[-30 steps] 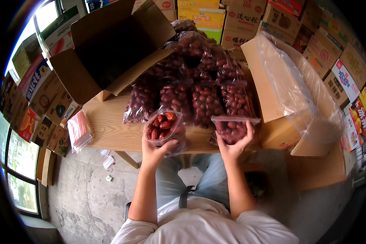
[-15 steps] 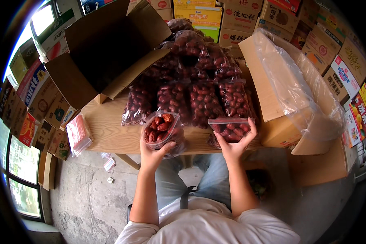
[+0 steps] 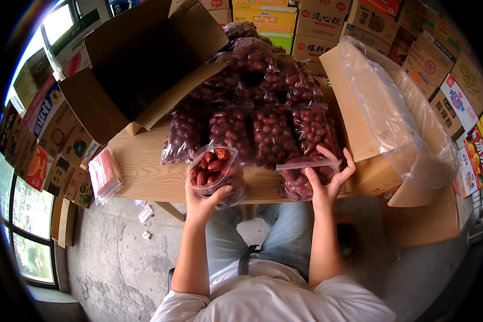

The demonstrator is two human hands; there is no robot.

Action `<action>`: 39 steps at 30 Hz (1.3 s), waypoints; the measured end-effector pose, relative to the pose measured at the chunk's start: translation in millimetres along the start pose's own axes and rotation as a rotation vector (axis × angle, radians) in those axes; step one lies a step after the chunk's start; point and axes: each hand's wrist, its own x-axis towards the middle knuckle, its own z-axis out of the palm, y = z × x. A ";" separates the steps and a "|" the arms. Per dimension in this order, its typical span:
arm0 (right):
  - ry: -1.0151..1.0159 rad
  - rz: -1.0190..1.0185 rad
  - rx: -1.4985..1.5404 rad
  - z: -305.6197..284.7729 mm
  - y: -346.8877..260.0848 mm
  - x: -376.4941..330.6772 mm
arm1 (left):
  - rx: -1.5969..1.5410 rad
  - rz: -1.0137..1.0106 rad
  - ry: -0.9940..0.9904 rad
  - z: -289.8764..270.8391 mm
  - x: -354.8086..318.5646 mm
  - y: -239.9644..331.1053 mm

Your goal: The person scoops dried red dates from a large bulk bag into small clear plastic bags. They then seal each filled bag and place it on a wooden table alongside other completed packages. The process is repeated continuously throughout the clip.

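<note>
Worktop [image 3: 145, 174], cartons [image 3: 321, 21] behind | open date bag [image 3: 213, 167]: near side of bag pile [image 3: 260, 97], left; left hand [image 3: 203, 204] gripping it | second date bag [image 3: 296, 185]: near side, right; right hand [image 3: 330, 189] now spread wider, hold looks looser, can't tell if pinching

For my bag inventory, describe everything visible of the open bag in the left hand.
The open bag is thin-looking, clear plastic, bulging with wrinkled, glossy red dates visible through its rounded mouth, which faces the camera. The left hand grips it from the lower left, at the near edge of the wooden table; whether it rests there is unclear.
</note>
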 end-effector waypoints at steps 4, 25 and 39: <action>-0.016 0.079 0.045 -4.3 -2.3 2.0 | -0.015 -0.008 -0.004 -0.3 -0.4 1.0; -0.154 0.423 0.264 -3.0 1.0 1.3 | -0.024 -0.013 0.004 1.6 -1.2 2.6; -0.207 0.483 0.289 -19.7 36.4 -22.1 | -0.034 -0.030 0.036 4.2 -3.8 3.3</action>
